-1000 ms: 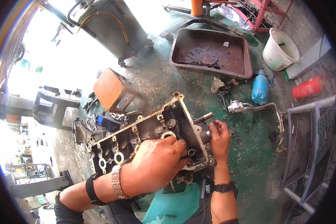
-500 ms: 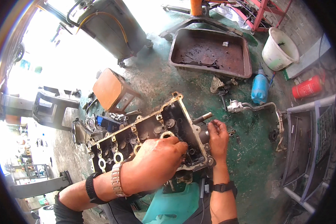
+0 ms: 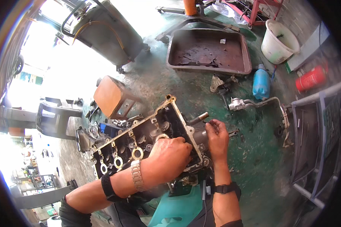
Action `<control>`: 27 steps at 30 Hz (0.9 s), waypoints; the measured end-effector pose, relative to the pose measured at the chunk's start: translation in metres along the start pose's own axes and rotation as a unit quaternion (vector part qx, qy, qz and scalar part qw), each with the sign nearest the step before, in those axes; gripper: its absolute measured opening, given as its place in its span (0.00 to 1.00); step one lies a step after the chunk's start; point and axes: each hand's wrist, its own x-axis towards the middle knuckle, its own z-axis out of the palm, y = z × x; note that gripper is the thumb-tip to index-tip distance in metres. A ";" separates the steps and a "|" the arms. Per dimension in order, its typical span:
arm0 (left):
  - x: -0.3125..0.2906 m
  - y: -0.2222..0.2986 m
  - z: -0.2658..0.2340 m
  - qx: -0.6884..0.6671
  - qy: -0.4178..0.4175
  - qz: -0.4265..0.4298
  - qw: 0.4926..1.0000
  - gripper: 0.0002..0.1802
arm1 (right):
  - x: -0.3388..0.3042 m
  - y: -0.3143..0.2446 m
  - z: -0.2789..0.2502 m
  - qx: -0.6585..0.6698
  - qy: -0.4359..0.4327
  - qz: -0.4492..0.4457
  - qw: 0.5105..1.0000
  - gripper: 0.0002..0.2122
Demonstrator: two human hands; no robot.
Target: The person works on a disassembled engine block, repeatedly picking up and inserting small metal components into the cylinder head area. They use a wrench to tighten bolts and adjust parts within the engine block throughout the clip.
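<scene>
An engine cylinder head (image 3: 189, 130) lies slantwise in front of me, its open cavities dark with oil and its rim worn pale. My left hand (image 3: 169, 153) is curled over its near right end, with fingertips hidden by the hand's back; what they grip does not show. Just outside the right end wall, my right hand (image 3: 217, 138) has thumb and fingers bent together, and a small dark bit shows at the tips, too small to name. Close to those tips, a metal pipe stub (image 3: 203, 116) sticks out. A green plastic stool (image 3: 174, 210) is below the cylinder head.
Beyond lie a brown drain tray (image 3: 208, 70), a blue bottle (image 3: 261, 85), a white bucket (image 3: 274, 53) and a red fire extinguisher (image 3: 310, 78). A bent metal pipe (image 3: 267, 101) is on the floor at right. An orange-topped stool (image 3: 108, 96) stands left, near loose parts.
The cylinder head has shifted slightly left in view. My left hand stays over its right end, fist turned a little. My right fingertips have moved up, closer to the pipe stub.
</scene>
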 end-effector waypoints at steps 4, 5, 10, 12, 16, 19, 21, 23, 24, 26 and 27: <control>0.003 0.002 0.007 -0.005 0.031 -0.023 0.999 0.12 | 0.001 0.001 -0.001 0.020 -0.003 -0.002 1.000 0.14; 0.004 0.002 0.008 -0.006 0.037 -0.024 0.999 0.12 | 0.001 0.002 -0.001 0.022 -0.004 0.000 1.000 0.14; 0.006 0.002 0.009 -0.014 0.028 -0.034 0.999 0.12 | 0.002 0.000 -0.001 -0.006 -0.006 -0.003 1.000 0.14; 0.007 0.002 0.008 0.004 0.001 -0.029 1.000 0.09 | 0.002 0.000 -0.001 -0.013 -0.007 -0.004 1.000 0.14; 0.010 0.001 0.008 0.006 -0.025 -0.026 0.999 0.08 | 0.001 0.000 -0.002 -0.018 -0.009 -0.005 1.000 0.14; 0.009 0.000 0.011 -0.015 -0.014 -0.021 1.000 0.08 | 0.001 0.001 -0.001 -0.011 -0.011 -0.002 1.000 0.15; 0.009 -0.002 0.013 -0.030 0.003 -0.004 1.000 0.07 | 0.001 0.001 0.000 -0.006 -0.012 0.000 1.000 0.15; 0.008 -0.006 0.013 -0.056 0.024 0.016 0.998 0.08 | 0.002 0.002 0.000 -0.004 -0.013 0.000 1.000 0.15; 0.008 -0.009 0.012 -0.074 0.037 0.029 0.996 0.08 | 0.002 0.003 0.000 -0.003 -0.014 -0.001 1.000 0.15; 0.007 -0.011 0.012 -0.096 0.052 0.032 0.994 0.08 | 0.002 0.003 0.000 0.001 -0.015 0.000 1.000 0.15; 0.006 -0.011 0.012 -0.099 0.055 0.024 0.993 0.09 | 0.002 0.003 0.000 0.002 -0.016 0.002 1.000 0.15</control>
